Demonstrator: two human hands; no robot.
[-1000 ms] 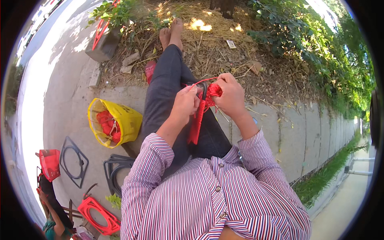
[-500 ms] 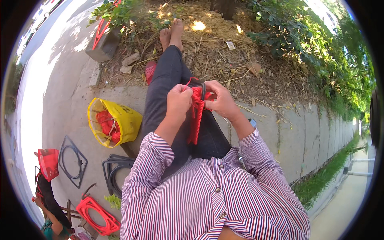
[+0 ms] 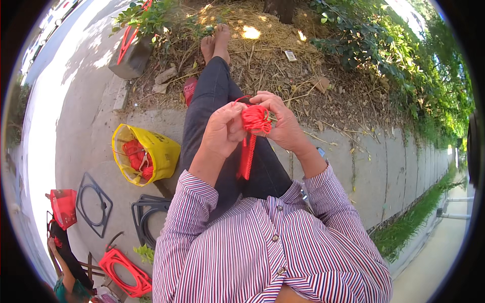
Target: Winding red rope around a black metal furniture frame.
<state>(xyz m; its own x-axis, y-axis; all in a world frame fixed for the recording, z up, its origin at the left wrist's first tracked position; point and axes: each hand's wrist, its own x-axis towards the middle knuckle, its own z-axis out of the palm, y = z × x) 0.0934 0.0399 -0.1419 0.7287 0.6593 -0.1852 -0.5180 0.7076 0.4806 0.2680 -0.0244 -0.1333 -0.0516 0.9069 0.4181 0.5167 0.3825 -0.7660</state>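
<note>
Above my lap, my right hand [image 3: 285,126] is closed around a looped bundle of red cord [image 3: 256,119]. Against the bundle's left side, my left hand [image 3: 225,129] has its fingers pinched together; a thin strand of the red cord arches over the top between both hands. Below them hangs a red woven strip [image 3: 246,160], lying over my dark trousers. Whatever carries the strip's upper end is mostly hidden behind the bundle and my fingers.
To my left stands a yellow bag [image 3: 166,154] holding more red cord. Dark frames [image 3: 94,204] with round openings and a red-wrapped frame [image 3: 124,272] lie on the pavement. Another person [image 3: 68,275] sits at lower left near a red bag [image 3: 64,208]. A concrete block [image 3: 134,61] stands farther off.
The cord bundle has come up in front, covering the dark frame edge seen before. My left hand has turned and shifted slightly down; my right hand has shifted right.
</note>
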